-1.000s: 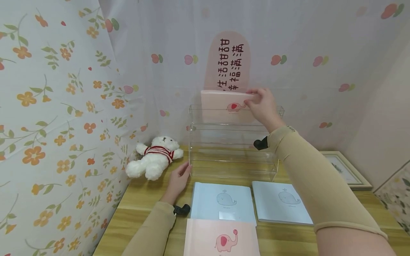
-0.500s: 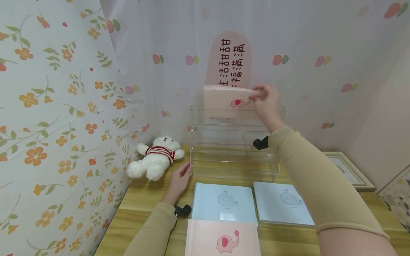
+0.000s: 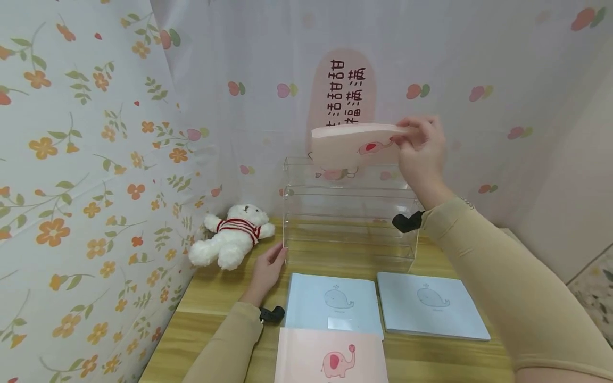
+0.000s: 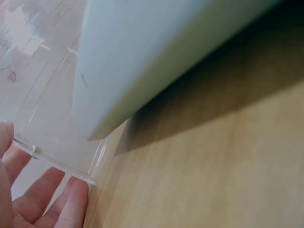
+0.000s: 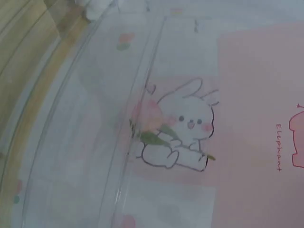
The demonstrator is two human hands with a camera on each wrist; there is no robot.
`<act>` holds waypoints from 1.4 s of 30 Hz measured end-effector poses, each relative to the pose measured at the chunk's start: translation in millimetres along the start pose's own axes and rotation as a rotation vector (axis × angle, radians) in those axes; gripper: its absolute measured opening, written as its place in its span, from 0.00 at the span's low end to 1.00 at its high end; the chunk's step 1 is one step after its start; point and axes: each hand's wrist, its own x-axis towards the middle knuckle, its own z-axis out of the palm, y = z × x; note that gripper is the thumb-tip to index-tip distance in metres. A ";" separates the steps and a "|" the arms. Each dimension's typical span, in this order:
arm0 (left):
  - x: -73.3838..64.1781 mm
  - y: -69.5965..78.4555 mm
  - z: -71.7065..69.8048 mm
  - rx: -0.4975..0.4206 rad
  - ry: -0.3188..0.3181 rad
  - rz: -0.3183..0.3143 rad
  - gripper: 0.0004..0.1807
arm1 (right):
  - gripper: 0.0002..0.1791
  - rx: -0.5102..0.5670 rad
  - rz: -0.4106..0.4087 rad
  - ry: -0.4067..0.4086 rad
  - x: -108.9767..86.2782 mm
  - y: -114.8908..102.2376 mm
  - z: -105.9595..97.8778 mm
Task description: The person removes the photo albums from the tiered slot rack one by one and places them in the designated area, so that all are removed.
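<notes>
My right hand pinches the upper right corner of a thin pink book with a red elephant on its cover. The book hangs tilted over the top of a clear acrylic tiered rack. In the right wrist view, the lower edge of the pink book lies apart from the rack's clear edge. Low on the rack's left side, my left hand grips the clear side panel. In the left wrist view, the fingers of the left hand lie along that panel's edge.
Two pale blue whale books lie on the wooden table before the rack. A second pink elephant book overlaps the left one. Left of the rack lies a white teddy bear. A patterned curtain hangs behind.
My right hand has moved up and to the right, raising the pink book from the rack's top tier and tilting it. The left hand stays at the rack's side.
</notes>
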 end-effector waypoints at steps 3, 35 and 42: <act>-0.8 -0.5 -1.4 -0.003 -0.007 -0.004 0.25 | 0.07 0.005 -0.044 0.003 -11.7 -1.6 -3.5; -1.2 0.8 -3.2 -0.026 -0.014 -0.011 0.26 | 0.13 -0.332 -0.041 -0.478 -135.2 74.7 -109.0; -0.8 0.7 -3.0 -0.012 -0.015 0.005 0.26 | 0.15 -0.346 0.048 -0.616 -154.2 94.1 -126.4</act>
